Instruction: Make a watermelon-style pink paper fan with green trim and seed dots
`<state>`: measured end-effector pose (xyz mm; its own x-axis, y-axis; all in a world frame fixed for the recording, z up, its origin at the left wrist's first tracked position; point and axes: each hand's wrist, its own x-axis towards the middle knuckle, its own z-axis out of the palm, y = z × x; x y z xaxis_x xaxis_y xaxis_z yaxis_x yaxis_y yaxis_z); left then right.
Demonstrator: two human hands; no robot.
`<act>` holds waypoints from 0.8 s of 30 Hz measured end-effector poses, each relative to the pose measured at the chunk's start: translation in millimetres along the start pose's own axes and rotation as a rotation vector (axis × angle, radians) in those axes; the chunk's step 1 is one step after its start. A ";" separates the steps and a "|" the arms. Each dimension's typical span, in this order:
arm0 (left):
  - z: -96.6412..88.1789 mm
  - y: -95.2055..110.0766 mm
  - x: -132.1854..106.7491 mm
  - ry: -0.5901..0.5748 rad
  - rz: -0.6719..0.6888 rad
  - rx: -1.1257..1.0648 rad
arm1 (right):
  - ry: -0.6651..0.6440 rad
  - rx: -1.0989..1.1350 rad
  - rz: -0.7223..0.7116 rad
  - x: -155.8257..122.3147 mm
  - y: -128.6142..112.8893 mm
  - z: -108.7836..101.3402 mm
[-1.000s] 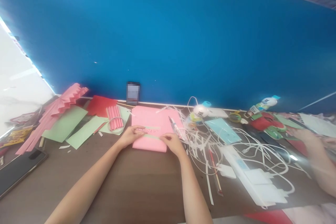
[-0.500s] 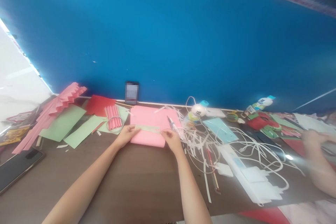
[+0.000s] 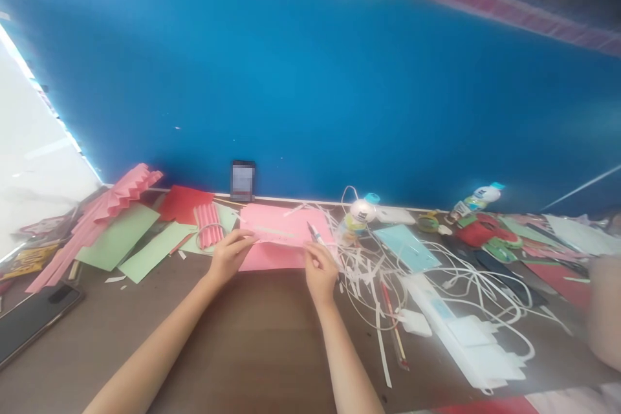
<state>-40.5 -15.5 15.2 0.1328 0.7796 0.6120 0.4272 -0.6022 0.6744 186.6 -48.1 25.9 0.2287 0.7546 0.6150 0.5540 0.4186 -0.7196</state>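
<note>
Blue wall (image 3: 310,77): fills most of the view behind everything, upright at the far edge of the surface.
Brown surface (image 3: 242,356): runs the full width below the wall, scattered with paper, cables and small items.
White cables (image 3: 490,291): tangled to the right, around and beside a white power strip (image 3: 436,310) with adapters plugged in.
Large pleated paper (image 3: 101,223): pink, at the left, its zigzag end towards the wall.
Pink paper (image 3: 274,259): on the surface in the middle, directly between the two hands, with a pale green strip (image 3: 276,231) across it.
Green sheets (image 3: 119,239): lying to the left, between the large pleated paper and the pink paper.
Dark phone (image 3: 39,320): flat at the left edge, near the lower end of the large pleated paper.
Left hand (image 3: 229,260): thumb and fingers closed together, gripping the left side of the pink paper.
Right hand (image 3: 321,272): fingertips pinched on the paper's right side, just beside the pen.
Other person's arm (image 3: 604,317): blurred, at the right edge.
Light-blue packet (image 3: 406,247): flat, beyond the cables.
Two bottles (image 3: 359,217): near the wall, both blue-capped; the farther-right one leans.
Upright phone (image 3: 242,181): standing against the wall, behind the pink paper.
Small pleated paper (image 3: 208,223): pink, left of the pink paper.
Pen (image 3: 315,234): lying on the paper's right part.
</note>
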 end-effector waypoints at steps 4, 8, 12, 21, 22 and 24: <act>2.8 -12.0 -12.8 -0.145 0.076 0.121 | -0.227 -0.031 -0.078 -0.4 20.7 0.0; 2.2 -23.1 -18.0 -0.369 0.093 0.183 | -0.479 -0.135 -0.059 0.3 37.4 -2.3; -3.2 -21.5 -10.7 -0.414 0.148 0.216 | -0.604 -0.182 -0.125 0.6 31.6 -1.9; -5.8 -19.2 -1.7 -0.515 0.107 0.177 | -0.677 -0.205 -0.074 2.3 20.0 -0.3; -5.4 -20.3 -1.3 -0.517 0.091 0.169 | -0.670 -0.209 -0.077 2.0 20.9 0.8; -4.6 -23.3 -0.6 -0.501 0.038 0.155 | -0.652 -0.213 -0.068 1.3 24.0 3.9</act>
<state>-54.6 -2.8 1.1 0.5460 0.7674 0.3361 0.5363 -0.6284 0.5635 197.1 -35.1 8.1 -0.3032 0.9080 0.2891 0.7108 0.4175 -0.5661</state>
